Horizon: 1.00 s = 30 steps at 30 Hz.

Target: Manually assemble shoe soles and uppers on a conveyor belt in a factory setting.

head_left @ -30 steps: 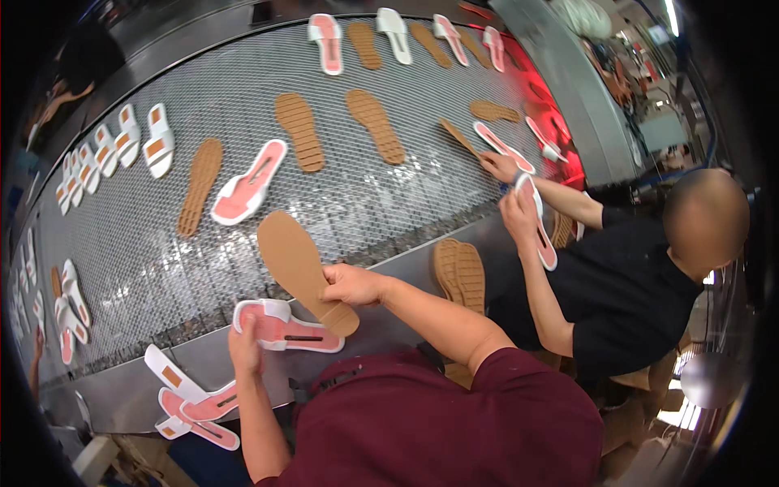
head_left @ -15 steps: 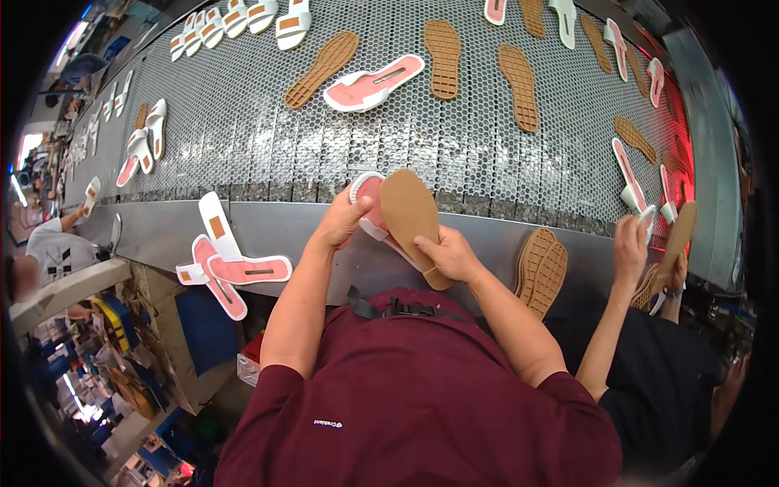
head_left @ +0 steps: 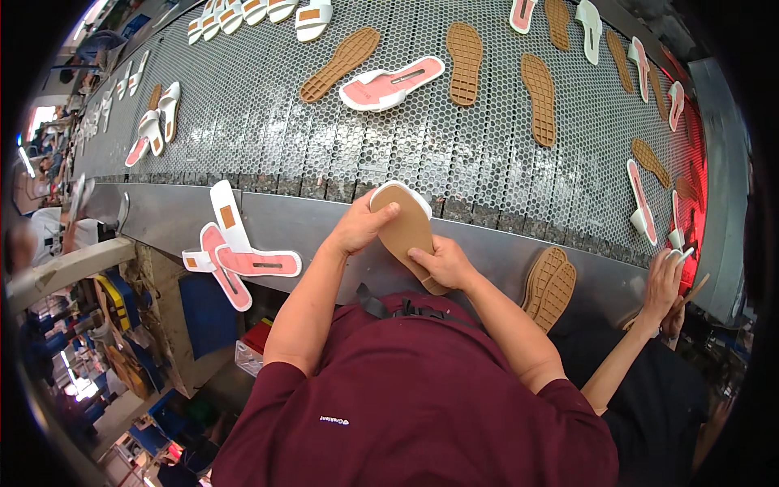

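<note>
In front of my waist I hold a tan shoe sole (head_left: 403,229), its smooth side toward me. It overlaps a white sandal (head_left: 423,200), of which only the white rim shows past the sole's wide end. My left hand (head_left: 359,225) grips both at that end, thumb on the sole. My right hand (head_left: 446,262) pinches the narrow end, thumb on top; its other fingers are hidden underneath. To the left, several white sandals with pink insoles (head_left: 258,262) lie crossed on the metal ledge (head_left: 324,223). Tan treaded soles (head_left: 557,290) are stacked by my right forearm.
Beyond the ledge runs a metal mesh conveyor (head_left: 268,138) carrying scattered soles (head_left: 465,65) and white sandals (head_left: 392,84). At right, a co-worker's hand (head_left: 664,280) holds a white piece near a red-lit machine opening (head_left: 694,170). Another person (head_left: 53,231) stands far left.
The sole has moved left over the sandal, hiding its pink insole. My left thumb now presses on the sole. The whole view has shifted slightly. The co-worker's hands have moved.
</note>
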Each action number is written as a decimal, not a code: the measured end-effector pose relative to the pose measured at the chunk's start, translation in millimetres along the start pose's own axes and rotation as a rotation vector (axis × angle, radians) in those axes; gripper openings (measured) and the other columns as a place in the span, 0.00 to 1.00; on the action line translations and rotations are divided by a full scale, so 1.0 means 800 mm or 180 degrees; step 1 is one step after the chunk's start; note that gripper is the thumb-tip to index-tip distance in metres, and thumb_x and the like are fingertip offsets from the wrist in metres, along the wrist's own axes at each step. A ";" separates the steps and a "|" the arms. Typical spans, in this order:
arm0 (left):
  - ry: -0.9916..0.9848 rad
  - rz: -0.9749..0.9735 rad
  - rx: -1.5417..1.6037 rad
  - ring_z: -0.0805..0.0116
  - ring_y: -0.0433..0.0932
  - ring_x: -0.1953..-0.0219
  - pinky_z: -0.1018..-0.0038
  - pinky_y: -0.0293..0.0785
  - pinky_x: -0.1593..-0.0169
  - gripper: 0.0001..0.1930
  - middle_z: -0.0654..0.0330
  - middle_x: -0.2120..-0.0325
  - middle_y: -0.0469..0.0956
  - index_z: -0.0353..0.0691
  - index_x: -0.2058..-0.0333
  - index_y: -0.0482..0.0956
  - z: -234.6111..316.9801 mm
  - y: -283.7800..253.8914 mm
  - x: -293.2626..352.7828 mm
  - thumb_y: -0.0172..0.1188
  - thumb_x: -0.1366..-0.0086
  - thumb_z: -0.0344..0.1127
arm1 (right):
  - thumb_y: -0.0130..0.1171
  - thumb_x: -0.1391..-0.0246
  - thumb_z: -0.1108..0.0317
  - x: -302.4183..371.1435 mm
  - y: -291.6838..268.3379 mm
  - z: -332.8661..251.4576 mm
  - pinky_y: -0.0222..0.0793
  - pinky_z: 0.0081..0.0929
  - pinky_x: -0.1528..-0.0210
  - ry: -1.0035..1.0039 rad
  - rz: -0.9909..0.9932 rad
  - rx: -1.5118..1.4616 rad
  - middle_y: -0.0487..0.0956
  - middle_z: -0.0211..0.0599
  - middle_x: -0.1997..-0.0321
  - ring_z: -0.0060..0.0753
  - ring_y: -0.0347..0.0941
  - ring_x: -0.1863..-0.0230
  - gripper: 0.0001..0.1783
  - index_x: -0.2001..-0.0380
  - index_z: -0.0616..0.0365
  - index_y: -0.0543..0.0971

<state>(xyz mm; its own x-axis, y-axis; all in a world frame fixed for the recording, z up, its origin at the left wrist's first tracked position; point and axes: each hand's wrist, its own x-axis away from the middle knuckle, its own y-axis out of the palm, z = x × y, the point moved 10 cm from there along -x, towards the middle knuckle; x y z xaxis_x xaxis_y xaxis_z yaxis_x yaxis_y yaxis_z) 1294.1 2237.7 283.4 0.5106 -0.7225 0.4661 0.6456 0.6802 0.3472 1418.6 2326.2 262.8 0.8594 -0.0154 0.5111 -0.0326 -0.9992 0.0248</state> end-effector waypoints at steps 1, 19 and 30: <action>-0.0018 0.0014 0.0011 0.69 0.74 0.47 0.68 0.68 0.41 0.21 0.59 0.50 0.77 0.36 0.44 0.72 -0.001 0.001 0.000 0.60 0.31 0.41 | 0.61 0.40 0.60 0.001 -0.001 -0.002 0.73 0.27 0.55 0.0005 -0.0009 0.0004 0.84 0.35 0.60 0.23 0.78 0.60 0.18 0.52 0.61 0.79; 0.0055 0.0452 -0.0149 0.73 0.78 0.55 0.73 0.75 0.50 0.19 0.60 0.57 0.81 0.35 0.49 0.76 -0.019 0.019 0.008 0.58 0.30 0.43 | 0.61 0.39 0.59 0.023 -0.015 0.008 0.73 0.27 0.57 0.0063 -0.0131 -0.0016 0.84 0.34 0.61 0.21 0.77 0.61 0.18 0.55 0.62 0.81; 0.0101 0.0708 -0.0962 0.75 0.78 0.61 0.76 0.77 0.56 0.15 0.61 0.61 0.81 0.33 0.52 0.78 0.026 0.034 0.018 0.63 0.35 0.33 | 0.61 0.40 0.57 0.039 -0.026 0.000 0.74 0.28 0.58 0.0084 -0.0307 0.0293 0.84 0.38 0.63 0.24 0.79 0.63 0.18 0.56 0.61 0.80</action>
<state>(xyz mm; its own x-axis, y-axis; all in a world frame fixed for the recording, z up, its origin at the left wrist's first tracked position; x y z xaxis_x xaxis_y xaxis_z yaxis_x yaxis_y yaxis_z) 1307.1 2248.4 316.2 0.6715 -0.5680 0.4759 0.6530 0.7572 -0.0176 1446.3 2346.3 278.0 0.8424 0.0808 0.5327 0.0976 -0.9952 -0.0034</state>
